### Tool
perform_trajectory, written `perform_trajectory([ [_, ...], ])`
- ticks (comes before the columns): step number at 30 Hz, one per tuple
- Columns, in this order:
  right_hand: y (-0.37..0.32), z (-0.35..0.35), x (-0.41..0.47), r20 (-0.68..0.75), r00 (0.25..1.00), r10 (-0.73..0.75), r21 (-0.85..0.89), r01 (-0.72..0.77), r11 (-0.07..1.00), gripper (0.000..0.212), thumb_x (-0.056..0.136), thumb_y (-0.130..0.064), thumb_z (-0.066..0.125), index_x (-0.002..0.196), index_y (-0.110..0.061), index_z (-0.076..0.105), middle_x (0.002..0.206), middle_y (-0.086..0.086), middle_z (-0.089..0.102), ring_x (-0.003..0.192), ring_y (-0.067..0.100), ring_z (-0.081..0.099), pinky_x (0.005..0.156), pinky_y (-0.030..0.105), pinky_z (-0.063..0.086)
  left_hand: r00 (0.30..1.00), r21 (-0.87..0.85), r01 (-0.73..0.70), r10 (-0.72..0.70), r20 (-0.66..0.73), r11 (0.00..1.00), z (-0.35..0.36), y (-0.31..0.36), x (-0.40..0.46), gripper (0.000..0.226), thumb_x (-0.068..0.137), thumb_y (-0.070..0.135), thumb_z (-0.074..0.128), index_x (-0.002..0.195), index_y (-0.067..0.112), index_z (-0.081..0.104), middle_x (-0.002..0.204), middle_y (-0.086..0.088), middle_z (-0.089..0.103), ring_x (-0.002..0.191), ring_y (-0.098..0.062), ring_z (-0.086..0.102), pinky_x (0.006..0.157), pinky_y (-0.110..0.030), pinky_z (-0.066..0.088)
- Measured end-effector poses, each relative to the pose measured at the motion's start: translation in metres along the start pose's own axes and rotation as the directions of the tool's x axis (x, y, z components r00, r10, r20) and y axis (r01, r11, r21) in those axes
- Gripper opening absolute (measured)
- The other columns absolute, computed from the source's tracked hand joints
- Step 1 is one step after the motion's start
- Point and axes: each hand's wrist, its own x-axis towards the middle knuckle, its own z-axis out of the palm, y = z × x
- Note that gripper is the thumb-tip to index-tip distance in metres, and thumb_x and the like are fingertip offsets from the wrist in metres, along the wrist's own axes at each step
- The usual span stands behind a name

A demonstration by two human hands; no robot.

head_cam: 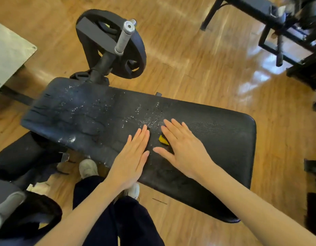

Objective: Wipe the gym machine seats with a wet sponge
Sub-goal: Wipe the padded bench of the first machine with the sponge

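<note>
One black padded seat (216,139) is lying across the middle of the frame, long and flat, serving as the surface. Water droplets are scattered over its left and centre parts.

Two hands are resting on it, palms down. The left hand (132,157) is lying flat with fingers straight and pressed together, just below centre frame. The right hand (182,146) is lying flat beside it, fingers straight and slightly spread, thumb out toward the left hand.

One yellow sponge (163,140) is showing as a small wedge under the right hand, between thumb and forefinger; most of it is hidden by the palm. The right hand is pressing on it rather than curling round it.

One black weight plate (136,50) is standing on the floor in the upper left of centre, with one grey bar end (124,37) sticking up in front of it. One dark machine frame (278,23) is sitting in the upper right corner. Two white shoes (88,167) are showing below the seat, on a wooden floor (198,50).
</note>
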Motion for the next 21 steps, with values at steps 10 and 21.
perform_trajectory([
  [10, -0.007, 0.016, 0.004, 0.019, 0.996, -0.093, -0.129, 0.094, 0.987, 0.054, 0.104, -0.032, 0.032, 0.152, -0.009, 0.023, 0.16, 0.01, 0.018, 0.148, 0.028, 0.013, 0.116, 0.037, -0.001, 1.0, -0.016, 0.015, -0.015, 0.009, 1.0, -0.002, 0.003, 0.0, 0.069, 0.097, 0.062, -0.012, 0.155, 0.025, -0.002, 0.164, 0.011, -0.007, 0.152, -0.004, -0.006, 0.124, -0.027, -0.004],
  [21, -0.021, 0.022, 0.004, -0.04, 0.992, -0.121, -0.104, 0.116, 0.988, 0.051, 0.097, -0.03, 0.055, 0.142, -0.009, 0.045, 0.15, 0.01, 0.041, 0.141, 0.027, 0.034, 0.114, 0.036, 0.012, 1.0, -0.013, -0.002, 0.002, -0.026, 1.0, 0.0, 0.001, 0.001, 0.067, 0.098, 0.058, -0.012, 0.154, 0.024, 0.002, 0.164, 0.008, -0.003, 0.152, -0.006, -0.003, 0.122, -0.026, -0.004],
])
